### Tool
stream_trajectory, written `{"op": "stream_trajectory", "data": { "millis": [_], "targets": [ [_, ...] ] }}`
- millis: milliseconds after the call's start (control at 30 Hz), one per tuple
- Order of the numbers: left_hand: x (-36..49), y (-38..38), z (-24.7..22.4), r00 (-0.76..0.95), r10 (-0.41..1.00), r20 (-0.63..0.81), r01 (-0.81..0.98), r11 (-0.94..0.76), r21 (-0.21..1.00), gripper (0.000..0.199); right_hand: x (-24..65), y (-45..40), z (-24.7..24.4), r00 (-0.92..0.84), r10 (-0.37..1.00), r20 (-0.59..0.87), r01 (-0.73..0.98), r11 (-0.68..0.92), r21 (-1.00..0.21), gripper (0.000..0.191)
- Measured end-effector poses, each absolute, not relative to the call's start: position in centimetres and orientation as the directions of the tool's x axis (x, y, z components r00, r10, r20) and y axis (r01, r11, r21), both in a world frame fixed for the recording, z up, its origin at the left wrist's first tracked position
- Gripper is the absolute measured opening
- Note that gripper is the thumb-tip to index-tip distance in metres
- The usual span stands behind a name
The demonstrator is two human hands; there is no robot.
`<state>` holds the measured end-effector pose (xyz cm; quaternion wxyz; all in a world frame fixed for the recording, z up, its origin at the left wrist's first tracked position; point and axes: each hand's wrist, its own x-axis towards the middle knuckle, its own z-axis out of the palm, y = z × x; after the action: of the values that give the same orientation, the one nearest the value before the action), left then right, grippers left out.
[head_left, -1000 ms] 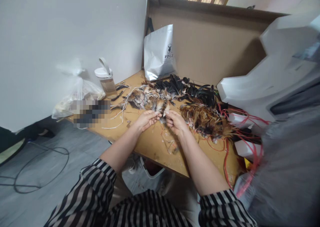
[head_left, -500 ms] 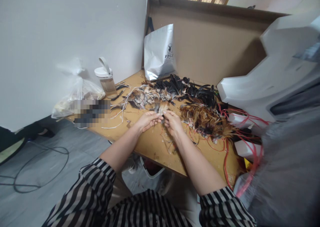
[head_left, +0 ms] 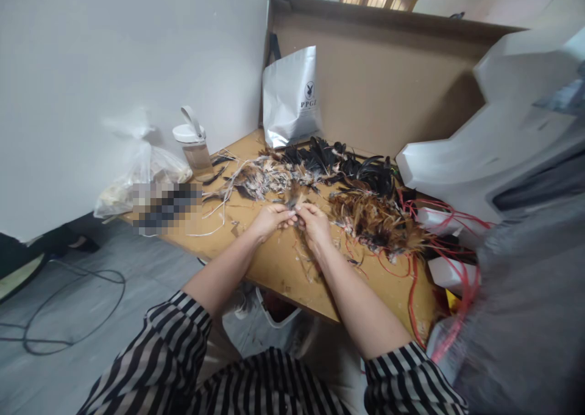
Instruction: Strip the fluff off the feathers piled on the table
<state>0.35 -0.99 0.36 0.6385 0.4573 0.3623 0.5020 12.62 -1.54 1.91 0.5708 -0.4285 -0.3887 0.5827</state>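
The left hand point(head_left: 273, 221) and right hand point(head_left: 313, 223) meet fingertip to fingertip, pinching a small brown-grey feather tuft point(head_left: 293, 199) above the wooden surface point(head_left: 278, 259). Glossy black feathers point(head_left: 361, 170) lie at the far side.

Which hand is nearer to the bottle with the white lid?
Left. The left hand is to the right of the bottle and closer to the camera; the right hand is farther right.
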Motion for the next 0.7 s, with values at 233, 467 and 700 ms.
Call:
{"op": "stream_trajectory", "data": {
  "millis": [233,467,700],
  "targets": [
    [0.4,-1.0,0.4,0.225,0.974,0.038,-0.246,0.019,0.969,0.025,13.0,-1.2,1.7,0.008,1.000,0.023,-0.271,0.024,-0.962,0.023],
    [0.3,-1.1,0.2,0.281,0.959,0.028,-0.279,0.054,0.959,0.023,13.0,-1.4,1.8,-0.095,0.995,-0.034,-0.343,-0.065,-0.937,0.025],
    [-0.4,-0.4,0.4,0.086,0.995,-0.042,-0.444,0.077,0.893,0.021,15.9,0.5,1.7,0.089,0.962,0.258,0.044,0.255,-0.966,0.022]
  ]
}}
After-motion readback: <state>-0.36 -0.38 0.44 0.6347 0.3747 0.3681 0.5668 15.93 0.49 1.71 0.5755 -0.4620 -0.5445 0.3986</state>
